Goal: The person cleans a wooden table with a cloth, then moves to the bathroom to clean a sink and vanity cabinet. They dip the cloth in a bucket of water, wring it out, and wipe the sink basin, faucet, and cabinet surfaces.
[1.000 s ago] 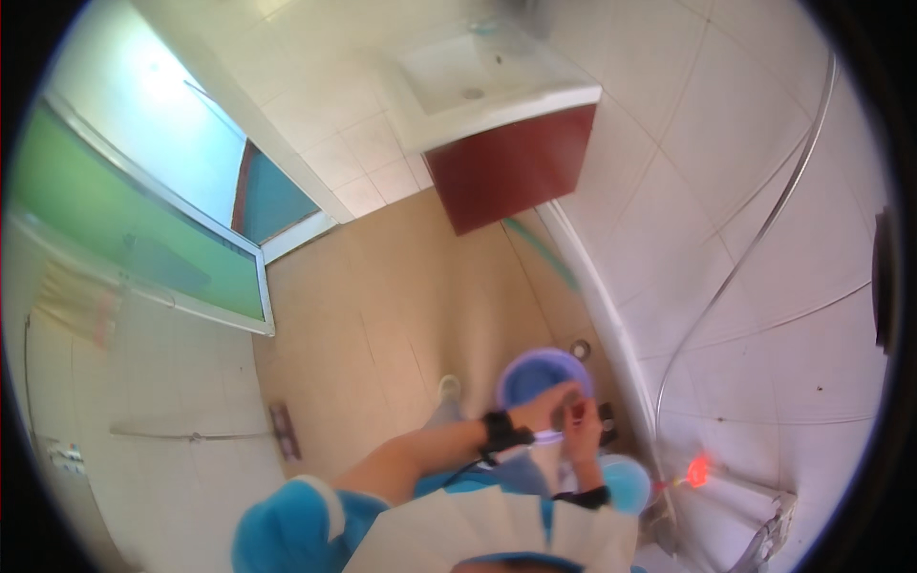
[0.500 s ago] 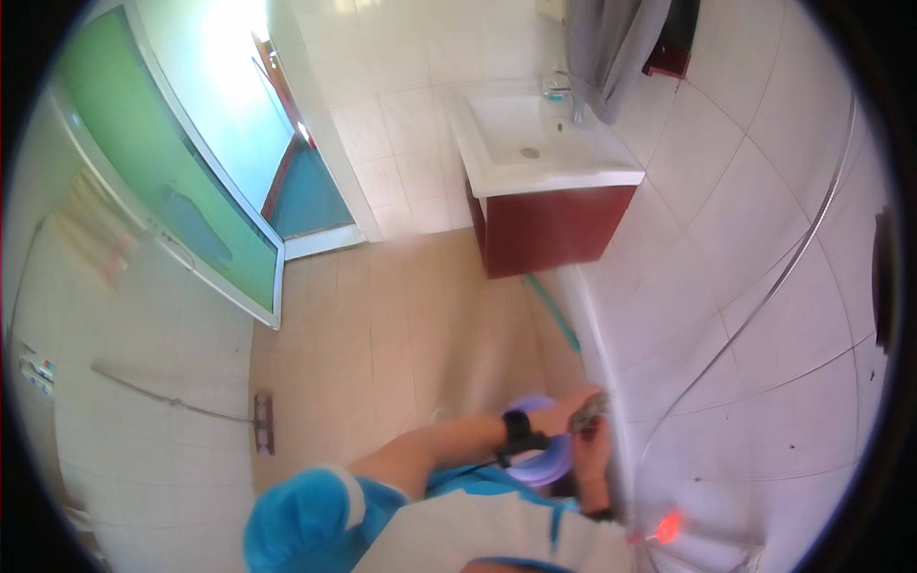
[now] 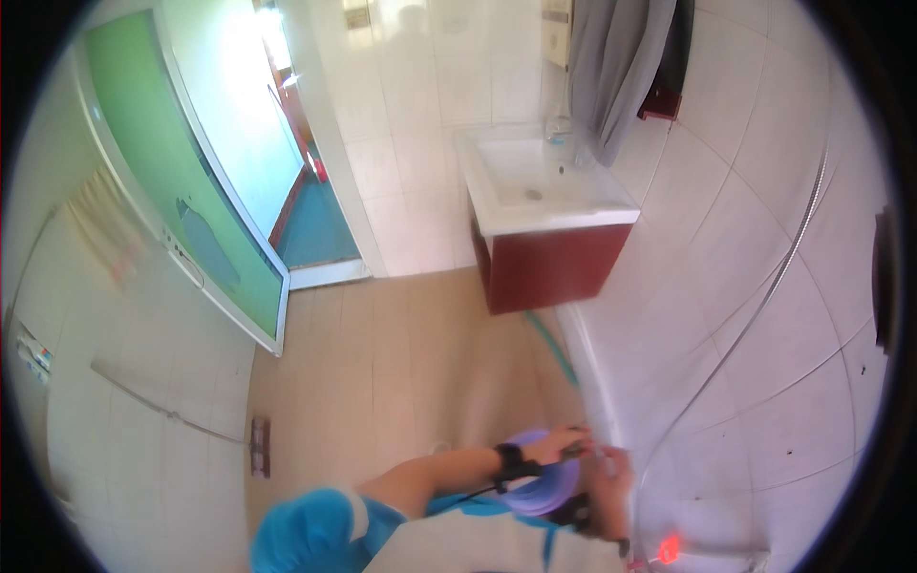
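Observation:
My left hand (image 3: 556, 446) reaches over a lilac basin (image 3: 538, 497) from the left, with a black strap and device around its wrist. Its fingers are closed on a small dark grey-brown thing (image 3: 575, 446), too blurred to name. Close by on the right, my right hand (image 3: 611, 479) is raised with its fingers bent toward the left hand. What those fingers hold, if anything, cannot be made out. Both hands are beside the foot of the white tiled wall, and my forearms partly cover the basin.
A white sink (image 3: 535, 196) on a dark red cabinet (image 3: 559, 267) is ahead. A green hose (image 3: 551, 346) lies below it. Along the right wall hangs a metal shower hose (image 3: 793, 246), above a glowing red light (image 3: 670, 548). The green door (image 3: 181, 162) stands ajar at left.
My hands have parted slightly, the right moving off to the right of the grey-brown thing, which stays with the left. The whole view has shifted, so the room sits lower in the picture.

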`<state>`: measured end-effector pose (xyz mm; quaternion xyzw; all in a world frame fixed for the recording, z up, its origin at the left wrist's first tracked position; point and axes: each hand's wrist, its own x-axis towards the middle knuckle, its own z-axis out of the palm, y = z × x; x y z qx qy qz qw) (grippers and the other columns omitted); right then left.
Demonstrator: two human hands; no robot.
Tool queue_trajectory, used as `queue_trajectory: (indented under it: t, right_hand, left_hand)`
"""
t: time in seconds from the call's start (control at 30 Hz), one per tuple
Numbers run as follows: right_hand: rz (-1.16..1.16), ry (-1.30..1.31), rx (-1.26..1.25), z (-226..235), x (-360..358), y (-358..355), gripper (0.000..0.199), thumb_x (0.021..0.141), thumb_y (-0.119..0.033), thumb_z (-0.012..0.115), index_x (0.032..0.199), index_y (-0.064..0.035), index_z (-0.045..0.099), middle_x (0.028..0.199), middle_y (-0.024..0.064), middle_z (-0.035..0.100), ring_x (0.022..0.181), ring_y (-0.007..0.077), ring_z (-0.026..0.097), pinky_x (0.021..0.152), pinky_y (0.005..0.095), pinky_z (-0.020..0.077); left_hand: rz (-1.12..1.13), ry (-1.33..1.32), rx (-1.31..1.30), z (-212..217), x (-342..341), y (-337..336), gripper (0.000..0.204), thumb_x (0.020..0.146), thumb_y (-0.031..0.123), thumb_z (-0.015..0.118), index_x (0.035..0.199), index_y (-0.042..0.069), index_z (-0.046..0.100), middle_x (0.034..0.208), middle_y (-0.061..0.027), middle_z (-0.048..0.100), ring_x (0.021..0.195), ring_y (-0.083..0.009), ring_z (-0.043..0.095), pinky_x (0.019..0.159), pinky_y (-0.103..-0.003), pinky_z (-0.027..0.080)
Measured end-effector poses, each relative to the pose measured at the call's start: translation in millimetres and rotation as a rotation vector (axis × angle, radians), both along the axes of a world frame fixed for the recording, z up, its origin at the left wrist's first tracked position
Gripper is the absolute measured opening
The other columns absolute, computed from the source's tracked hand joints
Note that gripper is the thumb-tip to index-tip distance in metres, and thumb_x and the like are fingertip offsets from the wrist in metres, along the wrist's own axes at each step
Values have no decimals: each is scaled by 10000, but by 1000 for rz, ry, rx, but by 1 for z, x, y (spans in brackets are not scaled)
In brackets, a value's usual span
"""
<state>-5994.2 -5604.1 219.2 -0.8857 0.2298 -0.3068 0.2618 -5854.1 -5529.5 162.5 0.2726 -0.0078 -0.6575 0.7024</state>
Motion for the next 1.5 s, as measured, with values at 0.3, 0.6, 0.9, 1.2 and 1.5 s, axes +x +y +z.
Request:
queue_trajectory:
  t: [0.3,0.6,0.9,1.2,1.5]
  right_hand:
    - [-355,-128,244,30,-85,-21,157,803,-84,474,810,30,582,643,98,579,604,165,548,591,278,429]
    - [-416,-94,327,53,-102,-5,184,837,-103,451,859,21,584,645,102,590,603,159,552,590,278,430]
    - [-383,-85,340,37,-120,-14,178,836,-88,446,882,14,585,635,94,578,604,152,546,590,280,432]
    - [-217,9,353,32,-84,-26,143,812,-64,491,862,-13,614,673,87,620,629,140,574,624,273,450]
    - [43,95,465,42,11,10,130,798,-88,543,842,24,592,695,115,613,653,181,604,618,274,466]
  left_hand:
    - [-255,-472,102,-60,-1,-1,242,825,288,557,659,120,503,515,25,383,433,-50,360,403,-209,241]
    - [-364,-794,246,-50,-34,-20,345,812,410,533,746,72,539,515,46,371,403,-59,329,360,-209,256]
    - [-397,-878,239,-61,-48,-7,312,810,369,536,782,59,540,563,19,437,440,-83,394,386,-226,309]
    - [-480,-883,93,-36,-18,0,274,803,314,545,843,42,546,637,-19,521,504,-115,481,434,-248,385]
    - [-277,-1515,-110,103,100,87,325,818,191,535,1118,72,495,897,-82,527,775,-154,522,707,-269,435]
